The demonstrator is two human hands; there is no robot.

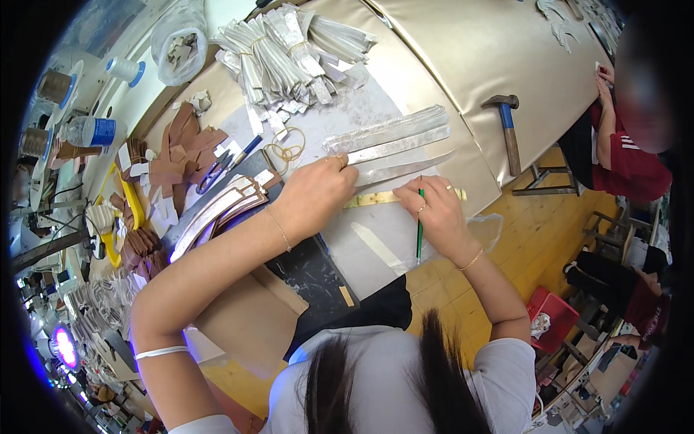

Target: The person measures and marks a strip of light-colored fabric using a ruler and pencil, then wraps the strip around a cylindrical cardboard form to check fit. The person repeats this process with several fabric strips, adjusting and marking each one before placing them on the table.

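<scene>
My right hand (437,213) is closed around a green pencil (419,231), which points away from me. It rests over a narrow yellow strip with dark marks (372,199), whose end shows past my fingers. My left hand (318,189) is curled shut at the left ends of the silvery strips, its fingertips pinching one silver strip (405,147). Another tapered silver strip (405,169) lies between my hands. Farther off is a wider, crinkled silvery piece (390,127). Nearer to me, a pale cream strip with a rounded end (377,247) lies on the grey work surface (340,249).
Bundled silvery strips (278,54) lie at the far side. Left are scissors (213,170), a blue pen (246,150), brown pieces (184,141) and stacked curved strips (220,210). A hammer (510,134) lies right, near another person in a red shirt (625,163).
</scene>
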